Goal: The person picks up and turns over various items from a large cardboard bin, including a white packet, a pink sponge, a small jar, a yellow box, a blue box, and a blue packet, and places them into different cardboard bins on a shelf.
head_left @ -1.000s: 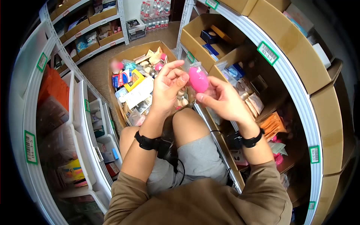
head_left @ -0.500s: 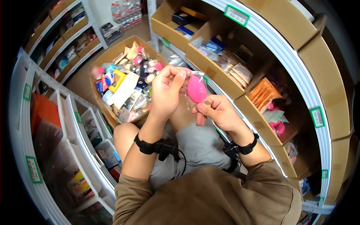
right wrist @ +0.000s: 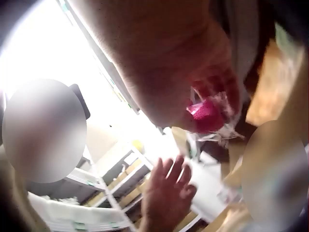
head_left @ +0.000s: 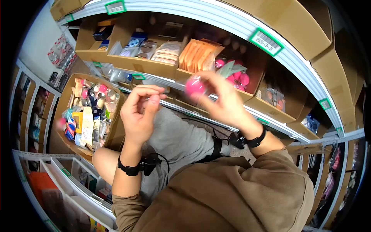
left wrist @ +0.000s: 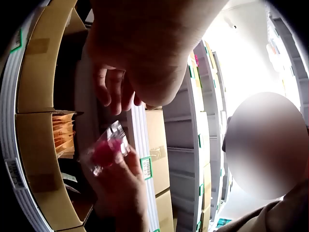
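Observation:
My right hand [head_left: 224,98] pinches a pink makeup sponge [head_left: 195,87] in a clear plastic wrapper, blurred in the head view, in front of the shelf bins. In the right wrist view the sponge [right wrist: 208,117] sits between thumb and fingers, with crinkled wrapper around it. To the left, my left hand [head_left: 139,112] hangs in the air over the lap, holding nothing, its fingers loosely bent. It stands apart from the sponge; the right wrist view shows the same left hand [right wrist: 166,193] with fingers spread.
Cardboard bins [head_left: 141,66] line the shelf ahead. One holds orange packets [head_left: 199,54] and pink pieces [head_left: 240,79]; its neighbour has small clear packs [head_left: 272,96]. A large carton [head_left: 116,129] of mixed goods stands at left. White plastic bins [head_left: 73,205] are at lower left.
The view has swung right toward the shelf. My left hand has let go of the wrapper, and my right hand has carried the sponge away from it toward the bins.

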Demonstrator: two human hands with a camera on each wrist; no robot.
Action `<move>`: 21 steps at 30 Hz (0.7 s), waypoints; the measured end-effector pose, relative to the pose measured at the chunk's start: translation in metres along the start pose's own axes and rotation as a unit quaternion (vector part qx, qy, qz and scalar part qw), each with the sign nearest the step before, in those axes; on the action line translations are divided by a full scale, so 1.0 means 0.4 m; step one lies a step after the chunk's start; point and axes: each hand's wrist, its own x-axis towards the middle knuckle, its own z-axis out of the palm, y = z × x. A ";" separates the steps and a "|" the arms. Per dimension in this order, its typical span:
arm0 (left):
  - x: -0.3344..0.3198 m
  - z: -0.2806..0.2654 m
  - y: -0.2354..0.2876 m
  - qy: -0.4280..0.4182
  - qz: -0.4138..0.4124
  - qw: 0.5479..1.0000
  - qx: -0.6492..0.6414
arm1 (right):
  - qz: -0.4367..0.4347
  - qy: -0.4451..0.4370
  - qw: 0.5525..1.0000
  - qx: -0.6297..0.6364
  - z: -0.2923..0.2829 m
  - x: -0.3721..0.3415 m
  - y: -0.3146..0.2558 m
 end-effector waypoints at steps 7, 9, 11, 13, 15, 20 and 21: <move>0.016 -0.012 -0.026 0.004 -0.001 1.000 0.012 | 0.158 -0.045 0.917 -0.364 -0.218 -0.053 0.200; 0.019 -0.013 -0.026 0.011 -0.008 1.000 0.018 | 0.147 -0.071 0.918 -0.361 -0.212 -0.074 0.273; 0.021 -0.019 -0.028 0.019 -0.007 1.000 0.021 | 0.131 -0.068 0.908 -0.393 -0.199 -0.082 0.339; 0.022 -0.031 -0.038 0.026 -0.006 0.999 0.026 | 0.150 -0.045 0.912 -0.379 -0.208 -0.068 0.298; 0.017 -0.045 -0.050 0.039 -0.020 0.999 0.031 | 0.204 -0.066 0.896 -0.389 -0.227 -0.043 0.232; 0.014 -0.060 -0.062 0.054 -0.042 0.997 0.037 | 0.270 -0.124 0.868 -0.397 -0.219 -0.003 0.210; 0.013 -0.063 -0.063 0.057 -0.046 0.997 0.037 | 0.341 -0.126 0.853 -0.376 -0.217 0.019 0.219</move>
